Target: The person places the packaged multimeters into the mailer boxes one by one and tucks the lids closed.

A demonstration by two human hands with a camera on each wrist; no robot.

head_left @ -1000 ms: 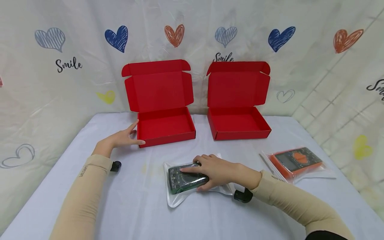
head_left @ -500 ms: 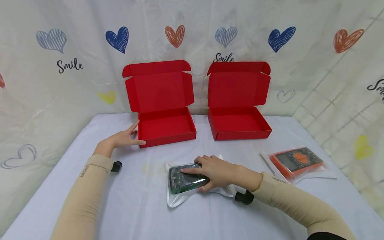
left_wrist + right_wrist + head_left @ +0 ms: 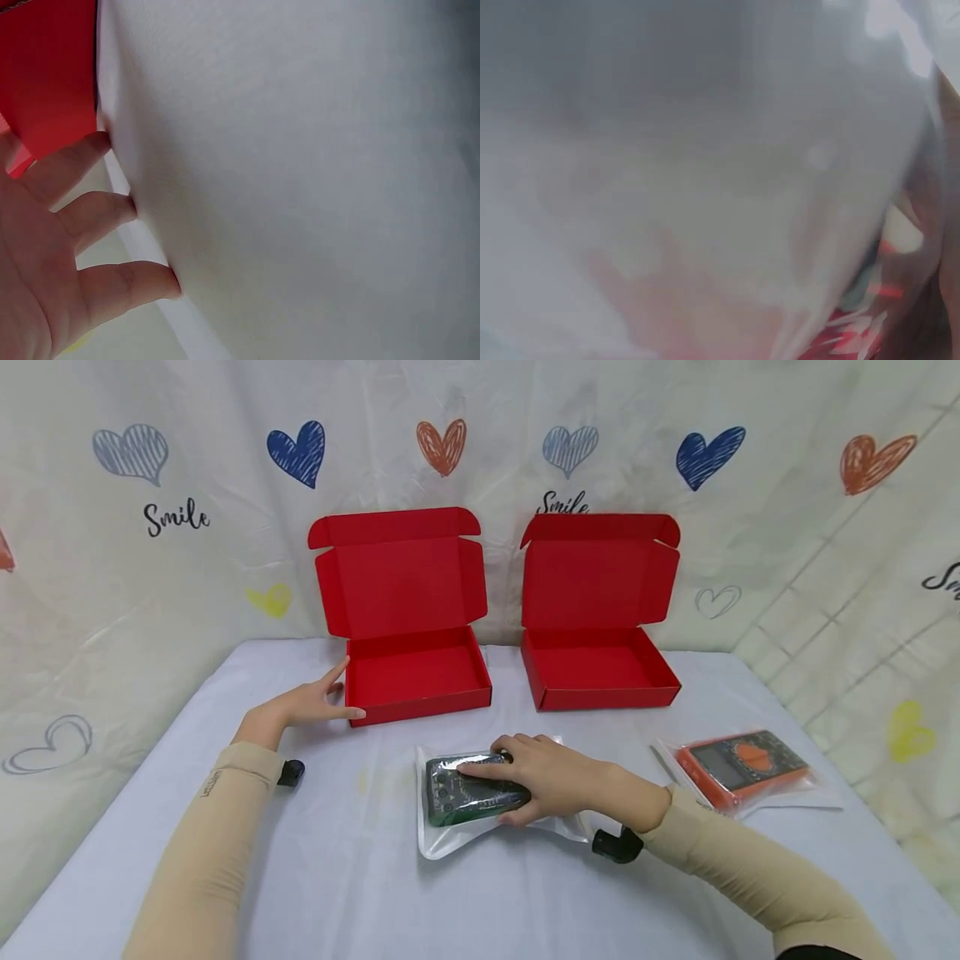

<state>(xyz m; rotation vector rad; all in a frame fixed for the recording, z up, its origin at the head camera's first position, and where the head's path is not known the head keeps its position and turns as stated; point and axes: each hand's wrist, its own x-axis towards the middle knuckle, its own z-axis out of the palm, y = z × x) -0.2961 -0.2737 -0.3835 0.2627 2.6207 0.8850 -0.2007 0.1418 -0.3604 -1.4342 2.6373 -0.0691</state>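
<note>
At six o'clock in the head view, the right hand (image 3: 553,777) grips a black-and-green rectangular multimeter (image 3: 459,802) inside a shiny, see-through plastic bag (image 3: 444,845).
The hands are well apart: the right clasps the meter's three-o'clock end through the film, forefinger over its face, thumb at the near side; the left hand (image 3: 303,703), fingers spread, touches the nine-o'clock side of an open red cardboard box (image 3: 427,705), at eleven o'clock from the meter. Whether the bag rests on the white-clothed counter (image 3: 352,860) or hangs just above it, I cannot tell. The meter should prove stiff and fairly weighty, the bag limp and slick, so it may slip within. Best hold: across both hard long edges, nearer the middle, sparing the face and avoiding loose film.
</note>
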